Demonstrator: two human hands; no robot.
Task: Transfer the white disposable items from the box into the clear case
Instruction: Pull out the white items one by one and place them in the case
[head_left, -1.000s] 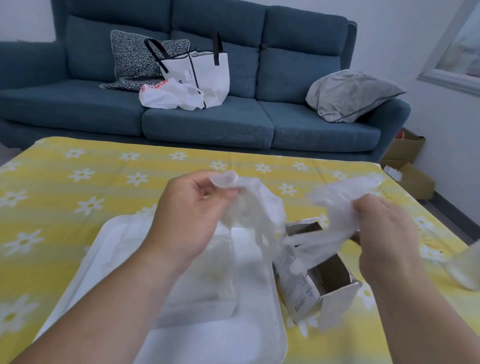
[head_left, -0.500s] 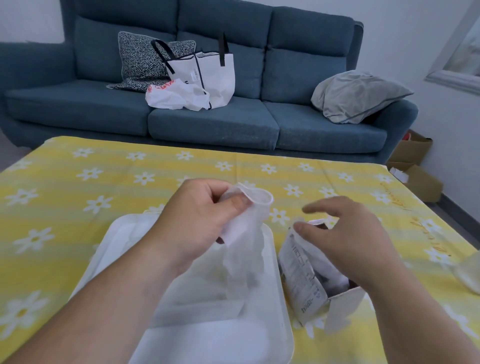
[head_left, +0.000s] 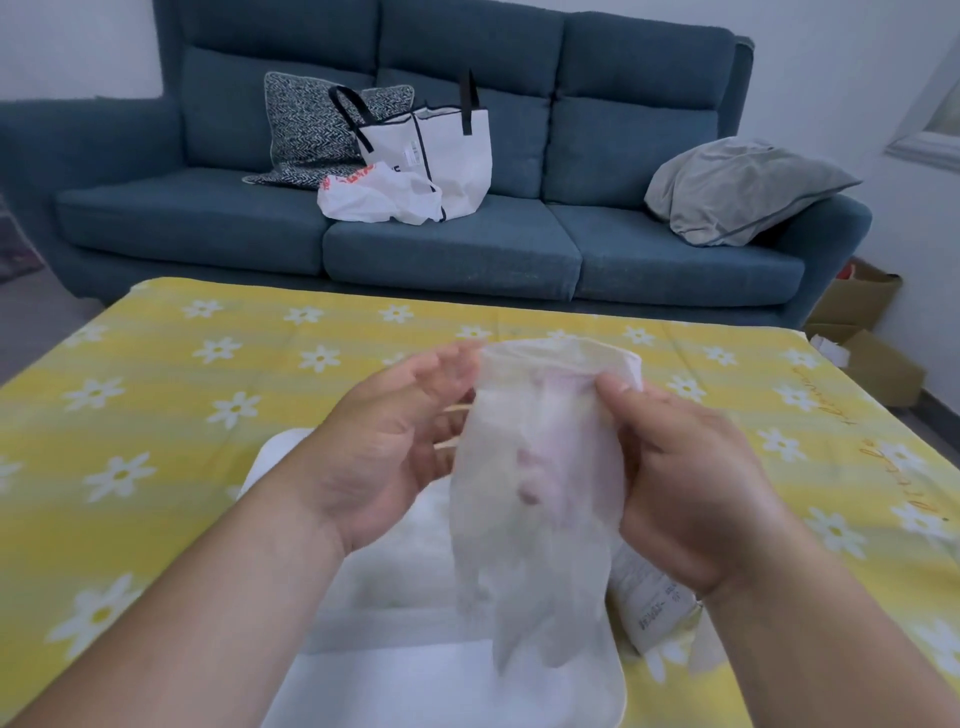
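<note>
Translucent white plastic, a thin disposable glove (head_left: 540, 499), hangs at the centre of my view, cuff uppermost and fingers drooping toward 6 o'clock. My right hand (head_left: 691, 483) pinches the cuff edge with thumb on the near side and its other fingers slipped inside, showing pink through the film. My left hand (head_left: 384, 447), at 9 o'clock of the glove, has its fingers spread and loose, palm turned toward the glove and fingertips at the cuff's left edge; I cannot tell whether they grip it. Below the glove lies the clear case (head_left: 415, 670), low on the yellow daisy tablecloth (head_left: 156, 415). The box (head_left: 654, 608) peeks out at 4 o'clock of the glove, under my right wrist. At 12 o'clock stands a blue sofa (head_left: 452, 244).
</note>
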